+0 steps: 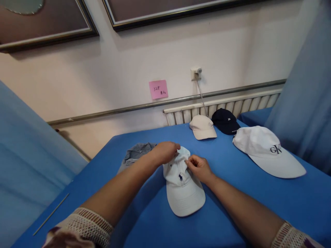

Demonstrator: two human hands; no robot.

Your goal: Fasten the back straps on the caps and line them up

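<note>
A white baseball cap (184, 193) with a small dark polo-player logo lies on the blue-covered table, its brim toward me. My left hand (167, 152) is closed at the upper left of the crown, fingers bent over the fabric and their tips partly hidden. On the crown's right side, my right hand (200, 167) pinches the cloth between thumb and fingers. The crown looks somewhat crumpled between the two hands. A grey-blue cap (138, 151) sits just left of it, partly covered by my left forearm.
A large white cap (258, 144) with dark letters lies at right. Behind are a pale pink cap (203, 127) and a navy cap (224, 120). A thin stick (51, 214) rests at the table's left edge (85, 165). Blue curtains (28, 155) hang at both sides.
</note>
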